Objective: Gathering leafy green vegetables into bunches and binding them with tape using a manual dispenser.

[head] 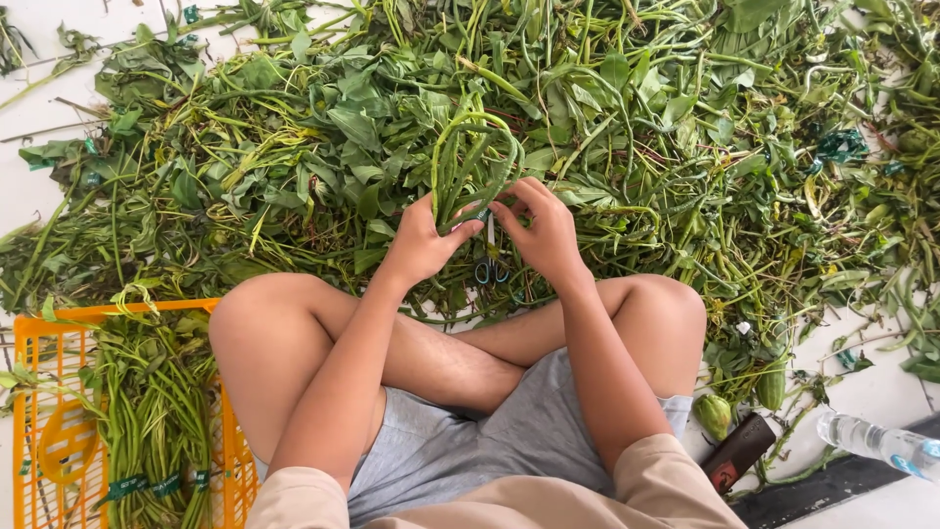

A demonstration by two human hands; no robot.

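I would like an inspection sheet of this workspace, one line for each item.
Surface: pale floor, mostly covered by greens.
Job's things: bundle of long green beans, bent in a loop, held by both hands.
Clutter: pile of leafy stems; scissors under the hands; green gourd; dark flat case; plastic water bottle.
Grippers: left hand and right hand both grip the bundle's lower end.
Cables: nothing seen.
Surroundings: orange crate holding tied bean bundles.
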